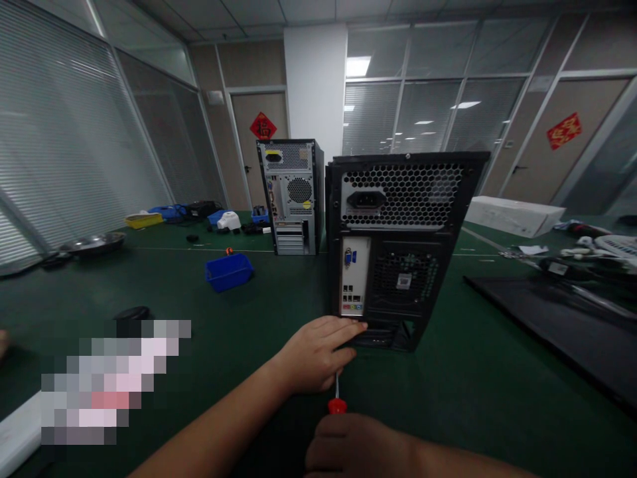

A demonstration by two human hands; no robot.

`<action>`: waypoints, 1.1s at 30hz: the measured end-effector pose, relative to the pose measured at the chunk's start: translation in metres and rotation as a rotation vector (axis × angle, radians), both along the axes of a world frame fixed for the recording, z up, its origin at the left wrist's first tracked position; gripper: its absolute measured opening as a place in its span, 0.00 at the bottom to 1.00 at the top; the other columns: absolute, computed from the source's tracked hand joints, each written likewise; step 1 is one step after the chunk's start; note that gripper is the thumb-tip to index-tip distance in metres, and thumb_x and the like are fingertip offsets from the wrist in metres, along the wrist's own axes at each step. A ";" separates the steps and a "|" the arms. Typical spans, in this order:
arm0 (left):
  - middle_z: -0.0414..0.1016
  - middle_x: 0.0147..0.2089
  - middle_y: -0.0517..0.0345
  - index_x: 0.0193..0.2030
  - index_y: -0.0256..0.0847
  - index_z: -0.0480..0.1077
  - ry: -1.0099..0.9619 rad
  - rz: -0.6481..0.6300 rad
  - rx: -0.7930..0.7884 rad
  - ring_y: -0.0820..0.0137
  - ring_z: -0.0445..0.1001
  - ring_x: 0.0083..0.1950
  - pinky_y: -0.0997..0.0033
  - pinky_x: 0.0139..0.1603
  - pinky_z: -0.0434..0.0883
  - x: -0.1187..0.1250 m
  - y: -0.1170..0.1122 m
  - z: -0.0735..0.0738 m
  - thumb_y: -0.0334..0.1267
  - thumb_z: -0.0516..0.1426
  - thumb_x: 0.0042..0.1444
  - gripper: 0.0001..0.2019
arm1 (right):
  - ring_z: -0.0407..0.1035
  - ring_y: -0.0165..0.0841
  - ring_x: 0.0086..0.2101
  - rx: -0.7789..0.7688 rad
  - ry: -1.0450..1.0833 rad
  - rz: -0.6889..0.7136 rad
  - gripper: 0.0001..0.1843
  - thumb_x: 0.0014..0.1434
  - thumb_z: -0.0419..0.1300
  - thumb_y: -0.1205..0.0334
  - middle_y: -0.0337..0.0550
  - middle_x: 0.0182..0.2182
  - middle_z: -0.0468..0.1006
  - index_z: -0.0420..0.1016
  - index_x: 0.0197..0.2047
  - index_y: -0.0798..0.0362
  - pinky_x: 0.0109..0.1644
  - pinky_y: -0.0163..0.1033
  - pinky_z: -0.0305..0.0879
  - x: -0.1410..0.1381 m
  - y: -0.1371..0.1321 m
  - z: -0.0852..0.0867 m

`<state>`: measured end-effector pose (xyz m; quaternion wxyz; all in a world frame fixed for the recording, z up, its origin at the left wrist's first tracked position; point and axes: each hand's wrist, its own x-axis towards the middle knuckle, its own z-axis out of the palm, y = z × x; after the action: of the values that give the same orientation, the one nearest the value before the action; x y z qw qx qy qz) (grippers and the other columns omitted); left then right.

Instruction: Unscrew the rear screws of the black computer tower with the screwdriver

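Note:
A black computer tower [432, 292] stands on the green table with its rear panel facing me. My left hand [318, 352] rests against the lower left of that panel, its visible fingers stretched out and apart; the thumb is hidden. My right hand [355, 445] is closed around a screwdriver with a red handle [337, 405]. The metal shaft points away from me toward the tower's bottom edge. Its tip disappears behind my left hand, so what it touches cannot be seen.
Behind stands a second computer tower [291, 199]. A blue bin [229, 272] sits left of it. A black panel [557, 325] lies at right near a white box [515, 216]. A metal bowl [94, 243] is far left. Part of someone's hand [2, 344] shows at the left edge.

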<state>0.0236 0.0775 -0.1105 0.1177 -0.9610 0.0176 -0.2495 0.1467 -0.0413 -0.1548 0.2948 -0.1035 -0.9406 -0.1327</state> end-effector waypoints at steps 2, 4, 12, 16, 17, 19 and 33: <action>0.64 0.72 0.47 0.47 0.38 0.76 0.001 0.004 0.000 0.57 0.68 0.68 0.55 0.67 0.69 0.000 -0.001 0.000 0.32 0.57 0.55 0.13 | 0.69 0.26 0.40 -0.038 -0.153 -0.024 0.11 0.69 0.62 0.60 0.34 0.32 0.74 0.69 0.51 0.55 0.41 0.32 0.64 0.000 0.001 -0.008; 0.64 0.72 0.48 0.47 0.38 0.76 -0.004 0.005 -0.004 0.58 0.68 0.68 0.55 0.67 0.69 0.000 -0.001 0.001 0.32 0.58 0.55 0.13 | 0.68 0.26 0.37 -0.064 -0.225 -0.050 0.14 0.65 0.67 0.58 0.32 0.32 0.75 0.69 0.48 0.54 0.41 0.32 0.64 -0.001 0.000 -0.012; 0.66 0.71 0.48 0.46 0.39 0.76 -0.009 -0.002 0.000 0.58 0.69 0.67 0.55 0.66 0.69 0.000 -0.001 0.002 0.32 0.58 0.55 0.13 | 0.69 0.25 0.42 -0.077 -0.147 0.013 0.14 0.69 0.63 0.60 0.33 0.32 0.75 0.67 0.53 0.56 0.46 0.32 0.63 -0.002 0.003 -0.008; 0.67 0.71 0.48 0.45 0.39 0.76 -0.015 -0.006 0.005 0.58 0.70 0.66 0.56 0.65 0.70 0.000 -0.002 0.003 0.32 0.57 0.56 0.11 | 0.68 0.24 0.39 -0.030 0.070 0.069 0.10 0.76 0.48 0.65 0.35 0.36 0.76 0.68 0.52 0.58 0.44 0.33 0.63 -0.003 0.004 0.003; 0.67 0.70 0.48 0.45 0.39 0.76 -0.018 -0.006 0.006 0.59 0.70 0.66 0.56 0.65 0.71 0.000 -0.002 0.003 0.32 0.57 0.57 0.11 | 0.67 0.24 0.39 -0.017 0.097 0.070 0.11 0.77 0.47 0.65 0.35 0.38 0.77 0.69 0.52 0.59 0.44 0.34 0.64 -0.003 0.003 0.007; 0.67 0.70 0.48 0.46 0.39 0.76 -0.025 -0.005 0.007 0.59 0.69 0.67 0.57 0.65 0.70 0.000 -0.002 0.003 0.32 0.57 0.59 0.10 | 0.68 0.24 0.41 0.006 0.118 0.062 0.13 0.78 0.46 0.64 0.35 0.41 0.78 0.70 0.51 0.59 0.46 0.34 0.65 -0.004 0.002 0.013; 0.66 0.71 0.47 0.46 0.38 0.76 -0.010 -0.002 0.003 0.58 0.68 0.67 0.55 0.66 0.69 0.000 -0.001 0.002 0.32 0.57 0.58 0.11 | 0.69 0.22 0.45 0.027 -0.015 -0.026 0.15 0.77 0.50 0.61 0.37 0.40 0.78 0.74 0.41 0.54 0.48 0.30 0.66 0.003 -0.004 0.005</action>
<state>0.0239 0.0760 -0.1083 0.1189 -0.9596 0.0185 -0.2543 0.1502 -0.0450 -0.1495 0.2870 -0.1109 -0.9396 -0.1499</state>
